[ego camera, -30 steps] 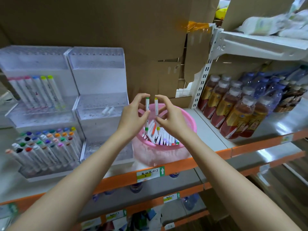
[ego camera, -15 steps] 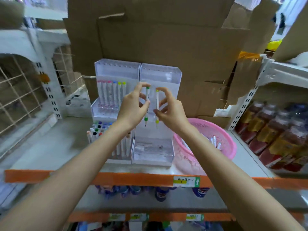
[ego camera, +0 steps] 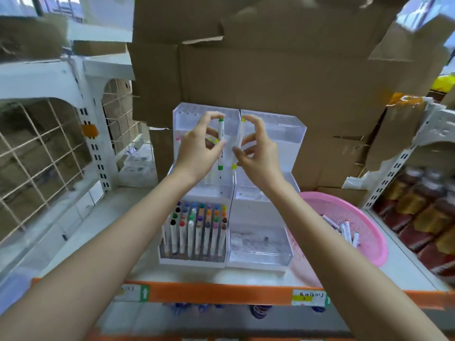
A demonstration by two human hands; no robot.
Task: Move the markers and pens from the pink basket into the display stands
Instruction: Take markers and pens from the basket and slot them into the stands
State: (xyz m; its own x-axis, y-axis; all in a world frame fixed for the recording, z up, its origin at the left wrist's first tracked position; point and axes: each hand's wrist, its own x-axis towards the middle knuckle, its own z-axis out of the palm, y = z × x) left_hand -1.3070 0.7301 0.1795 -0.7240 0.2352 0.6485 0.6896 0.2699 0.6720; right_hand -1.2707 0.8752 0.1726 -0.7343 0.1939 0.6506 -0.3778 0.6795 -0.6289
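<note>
My left hand (ego camera: pixel 200 148) holds a white marker with green ends (ego camera: pixel 220 146) upright in front of the left display stand (ego camera: pixel 204 190). My right hand (ego camera: pixel 256 150) holds a white marker with yellow ends (ego camera: pixel 238 141), also upright, before the right display stand (ego camera: pixel 266 193). Both markers hang at the level of the stands' upper tiers, close side by side. The left stand's bottom tier holds several coloured-cap markers (ego camera: pixel 197 225). The pink basket (ego camera: pixel 354 205) stands to the right on the shelf with several white markers (ego camera: pixel 344 228) lying in it.
Cardboard boxes (ego camera: pixel 270 70) rise behind the stands. Bottles of brown drink (ego camera: pixel 423 210) fill the shelf to the right. A wire grid panel (ego camera: pixel 41 156) and white shelf uprights stand at the left. The shelf has an orange front edge (ego camera: pixel 221 292) with labels.
Both hands lifted a marker each out of the pink basket and carried them left and up to the stands. The view swung left, so the stands now sit centred.
</note>
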